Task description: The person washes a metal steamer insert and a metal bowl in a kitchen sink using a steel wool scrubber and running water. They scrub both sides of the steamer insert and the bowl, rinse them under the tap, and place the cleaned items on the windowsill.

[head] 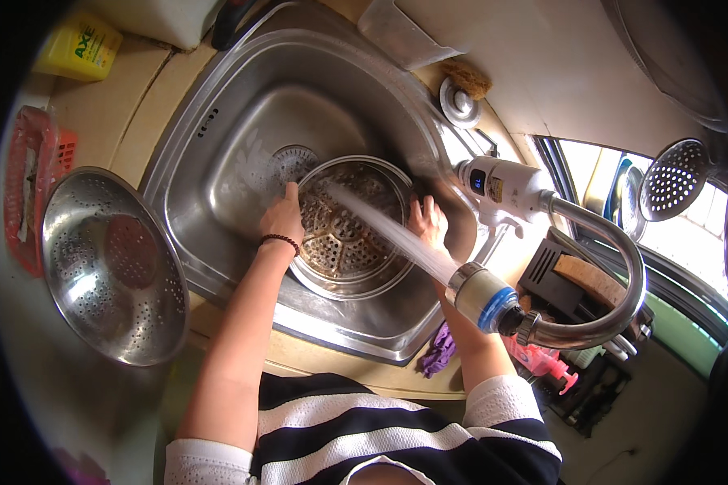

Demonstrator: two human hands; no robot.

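A round metal steamer pan (340, 257) with a perforated bottom is in the stainless steel sink (242, 121). My left hand (284, 213), with a beaded bracelet on the wrist, grips its left rim, thumb upward. On the opposite side my right hand (428, 223) holds the right rim; the tap's water partly crosses in front of that arm. A stream of water (388, 230) runs from the tap nozzle (479, 297) into the pan. Brownish marks show on the pan's bottom. Beyond its upper left edge lies the sink drain (294, 160), partly covered by the pan.
The curved tap pipe (631, 267) and its white heater body (503, 182) stand at the right. A large colander (115, 267) is at the left, beside a red basket (30, 188). Yellow detergent bottle (82, 45), knife block (552, 273) and purple cloth (440, 351) surround the sink.
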